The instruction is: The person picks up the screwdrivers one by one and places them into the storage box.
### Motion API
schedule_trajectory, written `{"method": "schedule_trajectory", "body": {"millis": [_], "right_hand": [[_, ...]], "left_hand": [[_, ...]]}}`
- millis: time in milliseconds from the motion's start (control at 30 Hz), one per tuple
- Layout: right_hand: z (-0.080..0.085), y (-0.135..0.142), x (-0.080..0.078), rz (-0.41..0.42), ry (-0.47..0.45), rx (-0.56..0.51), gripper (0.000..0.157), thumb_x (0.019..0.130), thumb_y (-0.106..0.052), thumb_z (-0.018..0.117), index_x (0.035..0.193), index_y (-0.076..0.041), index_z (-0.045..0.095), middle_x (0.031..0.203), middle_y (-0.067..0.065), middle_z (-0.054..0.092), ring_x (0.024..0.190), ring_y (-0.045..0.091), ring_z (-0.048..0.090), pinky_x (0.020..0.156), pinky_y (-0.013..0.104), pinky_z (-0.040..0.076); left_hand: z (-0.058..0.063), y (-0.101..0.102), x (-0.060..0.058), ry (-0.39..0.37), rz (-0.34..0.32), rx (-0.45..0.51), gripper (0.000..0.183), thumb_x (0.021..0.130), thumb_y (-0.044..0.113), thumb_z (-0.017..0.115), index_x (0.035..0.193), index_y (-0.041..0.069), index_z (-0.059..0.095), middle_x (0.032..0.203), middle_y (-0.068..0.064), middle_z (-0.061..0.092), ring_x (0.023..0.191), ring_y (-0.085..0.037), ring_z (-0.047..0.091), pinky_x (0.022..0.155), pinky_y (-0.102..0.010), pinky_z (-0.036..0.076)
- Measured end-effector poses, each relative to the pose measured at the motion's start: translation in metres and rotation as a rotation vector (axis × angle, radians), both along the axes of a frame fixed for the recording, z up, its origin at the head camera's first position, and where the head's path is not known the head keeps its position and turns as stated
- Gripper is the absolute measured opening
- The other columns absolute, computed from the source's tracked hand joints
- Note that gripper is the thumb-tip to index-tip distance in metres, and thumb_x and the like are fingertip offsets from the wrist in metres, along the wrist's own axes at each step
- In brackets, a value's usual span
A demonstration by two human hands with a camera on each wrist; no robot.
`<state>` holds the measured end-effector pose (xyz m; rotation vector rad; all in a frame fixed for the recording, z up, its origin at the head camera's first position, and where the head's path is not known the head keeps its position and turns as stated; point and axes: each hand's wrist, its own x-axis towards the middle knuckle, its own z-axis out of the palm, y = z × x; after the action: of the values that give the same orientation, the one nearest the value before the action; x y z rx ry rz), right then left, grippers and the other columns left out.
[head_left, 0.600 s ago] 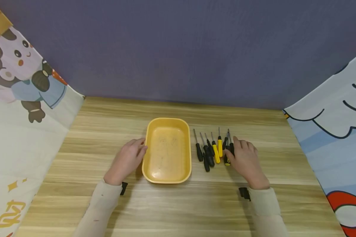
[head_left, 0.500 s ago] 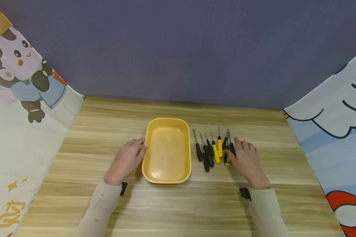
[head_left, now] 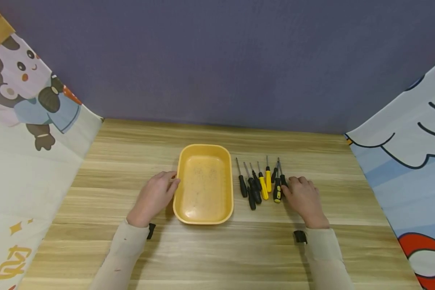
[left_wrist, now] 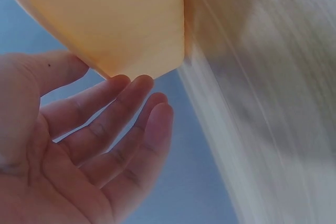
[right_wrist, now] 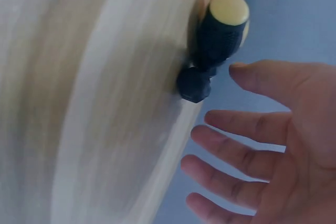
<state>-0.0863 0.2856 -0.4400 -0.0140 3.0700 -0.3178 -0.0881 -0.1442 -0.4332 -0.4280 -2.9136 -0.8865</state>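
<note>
In the head view, a yellow plastic tray (head_left: 203,185) stands on the wood-grain table, with my left hand (head_left: 155,197) at its left side. The left wrist view puts my thumb right at the tray rim and my loosely bent fingertips (left_wrist: 142,81) along its outer wall. Several screwdrivers lie to the right of the tray. Beside the rightmost black-handled screwdriver (head_left: 283,180) is my right hand (head_left: 306,201). In the right wrist view its thumb and fingers are spread near that black handle (right_wrist: 194,84), holding nothing. A black-and-yellow screwdriver (head_left: 277,191) lies just left of it.
Two yellow-handled screwdrivers, one a yellow screwdriver (head_left: 268,179), lie mid-row, and several black ones, such as the black screwdriver (head_left: 243,186), lie nearer the tray. A dark blue-grey panel (head_left: 217,64) rises behind the table, with printed sheets at both sides.
My right hand has drawn slightly back and to the right, uncovering more of the rightmost screwdrivers. My left hand, the tray and the screwdrivers stay in place.
</note>
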Motion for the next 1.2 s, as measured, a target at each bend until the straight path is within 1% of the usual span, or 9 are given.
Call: {"method": "schedule_trajectory", "body": {"millis": [233, 367, 533, 667, 733, 800, 967, 1067, 1200], "right_hand": [[-0.0038, 0.0037, 0.0012, -0.033, -0.032, -0.019, 0.035, 0.098, -0.027, 0.064, 0.108, 0.006, 0.069, 0.111, 0.032, 0.059, 0.096, 0.052, 0.057, 0.075, 0.066, 0.047], [-0.0057, 0.0050, 0.0013, -0.042, -0.058, -0.018, 0.035, 0.098, -0.028, 0.064, 0.109, 0.005, 0.071, 0.111, 0.031, 0.060, 0.097, 0.051, 0.057, 0.075, 0.065, 0.048], [-0.0079, 0.0061, 0.0003, -0.052, -0.048, -0.021, 0.037, 0.097, -0.029, 0.064, 0.109, 0.006, 0.071, 0.108, 0.030, 0.062, 0.094, 0.050, 0.060, 0.073, 0.063, 0.049], [-0.0090, 0.0065, 0.0000, -0.074, -0.041, -0.031, 0.031, 0.095, -0.026, 0.065, 0.091, 0.005, 0.072, 0.103, 0.029, 0.060, 0.086, 0.044, 0.059, 0.066, 0.057, 0.050], [-0.0093, 0.0070, 0.0000, -0.086, -0.039, -0.036, 0.030, 0.094, -0.024, 0.065, 0.080, 0.002, 0.068, 0.096, 0.026, 0.060, 0.079, 0.039, 0.057, 0.060, 0.051, 0.048], [-0.0095, 0.0076, 0.0002, -0.101, -0.027, -0.046, 0.029, 0.094, -0.023, 0.064, 0.076, 0.000, 0.065, 0.089, 0.022, 0.059, 0.073, 0.034, 0.055, 0.056, 0.046, 0.046], [-0.0091, 0.0091, -0.0001, -0.155, 0.055, -0.096, 0.022, 0.095, -0.015, 0.059, 0.091, 0.006, 0.066, 0.079, 0.019, 0.064, 0.061, 0.028, 0.058, 0.050, 0.044, 0.049], [-0.0085, 0.0093, -0.0015, -0.172, 0.098, -0.104, 0.022, 0.095, -0.012, 0.058, 0.101, 0.008, 0.066, 0.082, 0.021, 0.067, 0.059, 0.029, 0.060, 0.051, 0.047, 0.050], [-0.0077, 0.0077, -0.0031, -0.161, 0.047, -0.085, 0.030, 0.097, -0.021, 0.061, 0.107, 0.007, 0.067, 0.092, 0.022, 0.069, 0.067, 0.032, 0.063, 0.055, 0.049, 0.051]], "left_hand": [[-0.0005, 0.0000, 0.0003, 0.011, 0.000, -0.006, 0.036, 0.102, 0.020, 0.062, 0.127, -0.005, 0.064, 0.114, -0.022, 0.067, 0.103, -0.036, 0.065, 0.084, -0.050, 0.054], [-0.0006, 0.0002, 0.0009, 0.011, -0.001, -0.003, 0.035, 0.102, 0.020, 0.062, 0.126, -0.005, 0.064, 0.115, -0.022, 0.067, 0.104, -0.037, 0.065, 0.085, -0.051, 0.054], [-0.0010, 0.0002, 0.0012, 0.011, 0.000, -0.004, 0.035, 0.102, 0.020, 0.062, 0.126, -0.005, 0.064, 0.115, -0.022, 0.067, 0.104, -0.036, 0.065, 0.085, -0.050, 0.054], [-0.0010, 0.0009, 0.0014, 0.016, -0.001, -0.004, 0.035, 0.101, 0.019, 0.063, 0.125, -0.006, 0.064, 0.114, -0.022, 0.067, 0.104, -0.037, 0.065, 0.085, -0.051, 0.054], [-0.0010, 0.0014, 0.0015, 0.018, -0.002, -0.004, 0.035, 0.101, 0.019, 0.063, 0.125, -0.006, 0.064, 0.115, -0.022, 0.067, 0.104, -0.037, 0.064, 0.085, -0.051, 0.054], [-0.0008, 0.0017, 0.0017, 0.020, -0.002, -0.003, 0.035, 0.101, 0.019, 0.063, 0.125, -0.006, 0.064, 0.115, -0.023, 0.066, 0.105, -0.038, 0.064, 0.086, -0.051, 0.054], [-0.0002, 0.0019, 0.0016, 0.028, -0.002, -0.006, 0.035, 0.101, 0.019, 0.063, 0.125, -0.007, 0.064, 0.116, -0.023, 0.066, 0.106, -0.039, 0.064, 0.087, -0.051, 0.054], [0.0000, 0.0017, 0.0013, 0.032, -0.003, -0.008, 0.035, 0.101, 0.018, 0.064, 0.125, -0.007, 0.064, 0.117, -0.023, 0.066, 0.106, -0.039, 0.064, 0.086, -0.051, 0.054], [0.0002, 0.0014, 0.0010, 0.038, -0.004, -0.010, 0.034, 0.100, 0.018, 0.064, 0.124, -0.007, 0.064, 0.117, -0.024, 0.066, 0.106, -0.039, 0.064, 0.086, -0.051, 0.054]]}}
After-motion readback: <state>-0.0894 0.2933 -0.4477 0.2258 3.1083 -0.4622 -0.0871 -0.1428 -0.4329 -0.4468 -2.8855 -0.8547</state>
